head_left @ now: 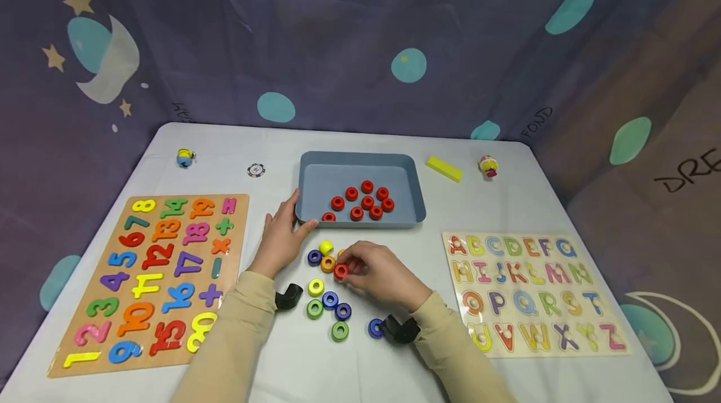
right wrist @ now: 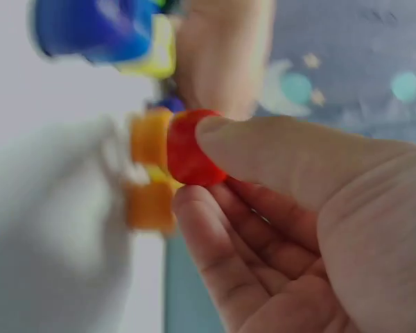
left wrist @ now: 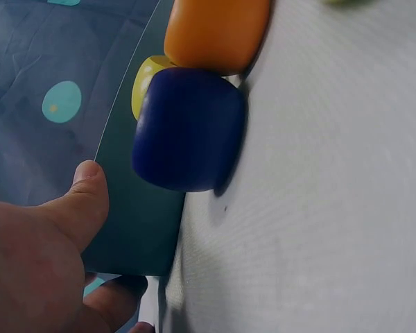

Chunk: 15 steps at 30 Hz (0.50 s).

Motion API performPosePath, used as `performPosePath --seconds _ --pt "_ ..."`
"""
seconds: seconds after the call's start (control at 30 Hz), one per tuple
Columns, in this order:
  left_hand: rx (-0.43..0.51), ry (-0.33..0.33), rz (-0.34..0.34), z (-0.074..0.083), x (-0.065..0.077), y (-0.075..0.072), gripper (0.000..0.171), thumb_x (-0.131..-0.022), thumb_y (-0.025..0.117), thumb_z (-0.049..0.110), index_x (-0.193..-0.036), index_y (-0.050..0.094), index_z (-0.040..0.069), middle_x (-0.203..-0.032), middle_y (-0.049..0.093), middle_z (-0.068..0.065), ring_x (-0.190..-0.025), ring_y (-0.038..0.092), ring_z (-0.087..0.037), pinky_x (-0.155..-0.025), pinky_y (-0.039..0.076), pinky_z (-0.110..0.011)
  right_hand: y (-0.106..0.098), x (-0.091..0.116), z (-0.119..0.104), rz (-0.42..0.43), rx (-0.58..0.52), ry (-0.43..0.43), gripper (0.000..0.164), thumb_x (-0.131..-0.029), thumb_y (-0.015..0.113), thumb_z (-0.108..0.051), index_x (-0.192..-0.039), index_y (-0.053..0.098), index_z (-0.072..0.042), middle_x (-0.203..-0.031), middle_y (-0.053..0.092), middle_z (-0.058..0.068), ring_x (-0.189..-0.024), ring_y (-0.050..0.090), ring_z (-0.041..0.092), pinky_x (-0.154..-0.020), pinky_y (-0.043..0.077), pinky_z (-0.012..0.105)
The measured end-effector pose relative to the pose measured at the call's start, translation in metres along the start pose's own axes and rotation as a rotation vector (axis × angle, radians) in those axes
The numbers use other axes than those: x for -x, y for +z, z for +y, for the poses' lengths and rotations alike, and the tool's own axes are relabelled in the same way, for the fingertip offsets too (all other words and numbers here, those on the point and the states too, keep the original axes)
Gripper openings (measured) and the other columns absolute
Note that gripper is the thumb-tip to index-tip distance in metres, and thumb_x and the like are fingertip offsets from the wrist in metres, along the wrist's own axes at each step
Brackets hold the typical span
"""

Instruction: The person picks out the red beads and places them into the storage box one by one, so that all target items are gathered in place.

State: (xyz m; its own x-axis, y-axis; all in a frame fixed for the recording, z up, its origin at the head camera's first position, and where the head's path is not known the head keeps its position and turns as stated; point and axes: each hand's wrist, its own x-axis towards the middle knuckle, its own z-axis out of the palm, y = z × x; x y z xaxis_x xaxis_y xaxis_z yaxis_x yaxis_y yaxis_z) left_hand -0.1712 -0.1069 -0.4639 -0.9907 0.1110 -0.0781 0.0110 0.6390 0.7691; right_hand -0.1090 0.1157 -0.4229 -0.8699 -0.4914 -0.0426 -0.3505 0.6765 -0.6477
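Observation:
A red ring-shaped bead (head_left: 341,271) is pinched between the thumb and fingers of my right hand (head_left: 388,275), over the loose beads in front of the tray. The right wrist view shows the red bead (right wrist: 194,147) close up, with an orange bead (right wrist: 150,208) behind it. My left hand (head_left: 281,237) holds the near left corner of the grey-blue tray (head_left: 360,161), its thumb (left wrist: 83,201) against the near wall. Several red beads (head_left: 367,203) lie inside the tray. Nearby on the table are blue (head_left: 330,300), green (head_left: 340,331), yellow (head_left: 315,287) and orange (head_left: 328,264) beads.
A number board (head_left: 152,278) lies on the left and an alphabet board (head_left: 535,293) on the right. Towards the back are a poker chip (head_left: 256,170), a yellow block (head_left: 444,169) and two small figures (head_left: 185,158). One blue bead (head_left: 375,328) sits beside the right wrist.

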Motion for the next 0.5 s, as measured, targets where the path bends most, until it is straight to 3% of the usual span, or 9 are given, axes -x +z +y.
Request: performPosePath --seconds 0.13,0.3,0.4,0.5 --pt "0.002 0.000 0.001 0.001 0.000 0.002 0.081 -0.094 0.056 0.045 -0.156 0.009 0.026 -0.162 0.018 -0.008 -0.150 0.013 -0.033 -0.123 -0.004 -0.054 -0.033 -0.006 0.016 0.135 -0.058 0.068 0.025 -0.081 0.075 -0.011 -0.105 0.068 -0.013 -0.096 0.067 -0.003 -0.083 0.063 0.010 -0.076 0.057 0.025" --pt "-0.010 -0.002 0.001 0.001 -0.001 0.002 0.081 -0.093 0.056 0.046 -0.156 0.009 0.026 -0.162 0.018 -0.008 -0.150 0.013 -0.034 -0.123 -0.004 -0.054 -0.077 -0.033 0.045 0.341 -0.060 0.236 0.027 -0.085 0.073 -0.015 -0.110 0.066 -0.010 -0.098 0.067 0.003 -0.087 0.064 0.016 -0.076 0.057 0.030" --pt "-0.008 -0.005 -0.002 0.001 0.000 0.002 0.081 -0.093 0.057 0.045 -0.156 0.009 0.026 -0.162 0.018 -0.010 -0.150 0.013 -0.035 -0.123 -0.004 -0.054 -0.091 -0.053 0.059 0.393 -0.038 0.312 0.029 -0.087 0.071 -0.018 -0.114 0.065 -0.010 -0.101 0.066 0.007 -0.090 0.062 0.020 -0.078 0.056 0.033" --pt "0.000 -0.006 0.001 0.002 0.001 0.001 0.080 -0.094 0.056 0.044 -0.156 0.009 0.027 -0.162 0.018 -0.011 -0.150 0.013 -0.035 -0.123 -0.004 -0.054 -0.097 -0.072 0.068 0.391 -0.026 0.347 0.030 -0.088 0.070 -0.020 -0.115 0.065 -0.009 -0.104 0.066 0.008 -0.094 0.061 0.021 -0.081 0.054 0.034"
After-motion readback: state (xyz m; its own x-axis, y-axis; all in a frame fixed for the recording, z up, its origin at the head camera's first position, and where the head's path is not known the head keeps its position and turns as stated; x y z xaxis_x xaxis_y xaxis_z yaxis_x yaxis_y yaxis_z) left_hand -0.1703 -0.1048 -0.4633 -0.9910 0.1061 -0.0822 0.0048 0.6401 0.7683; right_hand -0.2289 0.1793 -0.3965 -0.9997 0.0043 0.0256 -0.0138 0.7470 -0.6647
